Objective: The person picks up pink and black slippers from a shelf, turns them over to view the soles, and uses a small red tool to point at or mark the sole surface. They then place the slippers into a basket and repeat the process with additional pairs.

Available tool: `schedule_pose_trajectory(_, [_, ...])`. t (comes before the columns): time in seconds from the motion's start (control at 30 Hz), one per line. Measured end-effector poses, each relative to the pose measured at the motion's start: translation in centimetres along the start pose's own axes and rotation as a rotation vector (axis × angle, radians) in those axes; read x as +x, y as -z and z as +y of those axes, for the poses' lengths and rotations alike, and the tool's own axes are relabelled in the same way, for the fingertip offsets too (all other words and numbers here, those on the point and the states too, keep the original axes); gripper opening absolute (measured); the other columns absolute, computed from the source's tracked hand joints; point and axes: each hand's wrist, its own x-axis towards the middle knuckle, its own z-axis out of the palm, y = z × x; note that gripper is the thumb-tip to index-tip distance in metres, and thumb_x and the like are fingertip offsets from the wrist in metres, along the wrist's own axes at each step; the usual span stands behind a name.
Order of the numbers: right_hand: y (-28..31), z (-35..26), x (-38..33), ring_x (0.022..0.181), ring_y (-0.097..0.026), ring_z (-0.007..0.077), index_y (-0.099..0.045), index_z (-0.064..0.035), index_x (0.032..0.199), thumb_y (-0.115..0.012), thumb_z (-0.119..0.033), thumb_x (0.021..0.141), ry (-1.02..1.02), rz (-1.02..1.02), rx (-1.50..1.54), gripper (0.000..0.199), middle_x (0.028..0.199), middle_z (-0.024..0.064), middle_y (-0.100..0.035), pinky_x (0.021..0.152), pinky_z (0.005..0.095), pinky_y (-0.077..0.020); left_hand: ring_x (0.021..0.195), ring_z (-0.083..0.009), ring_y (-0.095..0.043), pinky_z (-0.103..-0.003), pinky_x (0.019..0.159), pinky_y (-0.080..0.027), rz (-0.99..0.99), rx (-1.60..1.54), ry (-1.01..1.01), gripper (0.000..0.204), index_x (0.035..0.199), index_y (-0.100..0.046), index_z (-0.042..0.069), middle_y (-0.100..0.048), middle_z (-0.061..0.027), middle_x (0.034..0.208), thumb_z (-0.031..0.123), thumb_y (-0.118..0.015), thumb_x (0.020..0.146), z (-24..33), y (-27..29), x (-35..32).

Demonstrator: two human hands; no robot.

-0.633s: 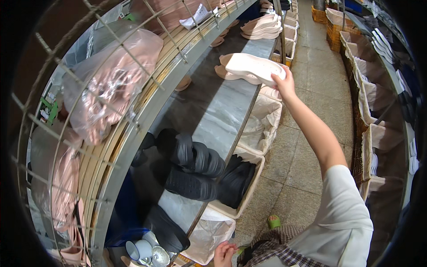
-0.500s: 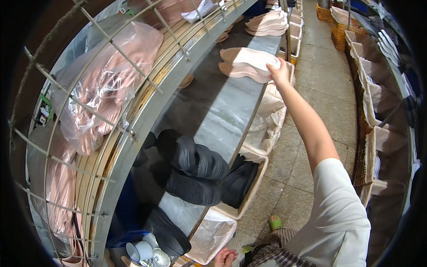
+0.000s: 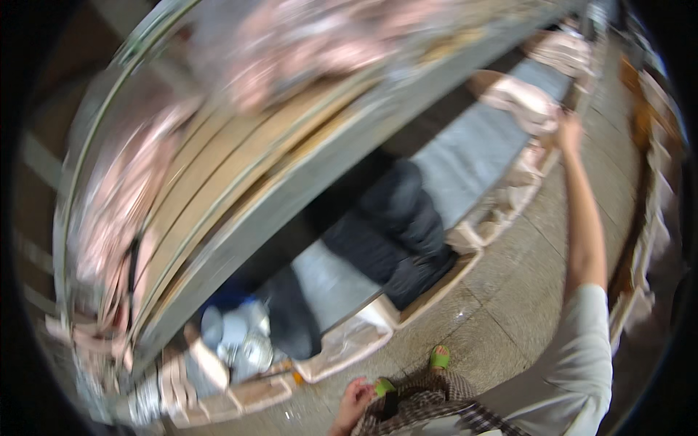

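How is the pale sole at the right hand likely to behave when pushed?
The pale sole probably keeps its shape, as its outline shows no clear sag. Long and low, it would likely slide rather than roll. Slipperiness is unclear through the blur.

"Colours around the grey shelf point(image 3: 465, 171)?"
"On it: pale-pink soles point(image 3: 520, 100), black soles point(image 3: 418, 207). Right of it: green sandals point(image 3: 439, 357), dark checked garment point(image 3: 447, 396), white sleeve point(image 3: 582, 345)."
"Above it?"
"Pink bundles point(image 3: 305, 58), tan boards point(image 3: 218, 156)."

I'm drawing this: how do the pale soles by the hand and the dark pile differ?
The pale soles are pinkish; the dark pile is black. The right hand is at the pale soles, none at the dark pile. The pale soles lie farther away than the dark pile. Both rest on the shelf.
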Motion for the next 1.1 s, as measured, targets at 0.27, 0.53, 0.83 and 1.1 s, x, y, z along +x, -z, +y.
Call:
schedule_pose_trajectory(0.27, [8.0, -1.3, -23.2, 0.103, -0.053, 0.0203, -0.049, 0.0005, 0.121, -0.049, -0.016, 0.098, 0.165, -0.471, 0.482, 0.028, 0.111, 0.0103, -0.055, 0.092, 0.0314, -0.0419, 0.088, -0.0176, -0.058, -0.032, 0.064, -0.048, 0.881, -0.514, 0.112, 0.044, 0.126, -0.037, 0.01, -0.055, -0.0061, 0.104, 0.005, -0.054, 0.086, -5.2, 11.2, -4.0])
schedule_pose_trajectory(0.53, [21.3, -24.0, -52.3, 0.059, -0.06, 0.022, -0.064, -0.0073, 0.089, -0.065, -0.003, 0.075, 0.784, -1.075, 0.716, 0.014, 0.078, 0.01, -0.063, 0.052, 0.0312, -0.0483, 0.094, -0.0176, -0.05, -0.029, 0.071, -0.048, 1.32, 0.007, -0.359, 0.048, 0.128, -0.038, 0.004, -0.047, -0.0101, 0.112, 0.002, -0.057, 0.084, -5.2, 26.0, -8.2])
schedule_pose_trajectory(0.83, [26.5, -50.0, -68.1, 0.083, -0.062, 0.0264, -0.066, -0.0094, 0.098, -0.067, -0.014, 0.078, 1.184, -1.144, 0.804, 0.021, 0.095, 0.0076, -0.065, 0.07, 0.0353, -0.0519, 0.114, -0.0401, -0.046, -0.045, 0.098, -0.038, 1.036, 0.618, -0.39, 0.055, 0.129, -0.046, 0.004, -0.043, -0.0242, 0.132, 0.016, -0.066, 0.079, -3.2, 40.3, -6.3])
schedule_pose_trajectory(1.1, [26.6, -65.6, -75.6, 0.093, -0.058, 0.0268, -0.065, -0.0063, 0.1, -0.064, -0.009, 0.079, 1.289, -1.06, 0.919, 0.022, 0.101, 0.0083, -0.063, 0.079, 0.0363, -0.0488, 0.118, -0.0412, -0.047, -0.046, 0.1, -0.041, 0.772, 0.441, -0.499, 0.045, 0.118, -0.056, -0.003, -0.044, -0.0276, 0.129, 0.005, -0.067, 0.075, -3.2, 39.9, -6.1])
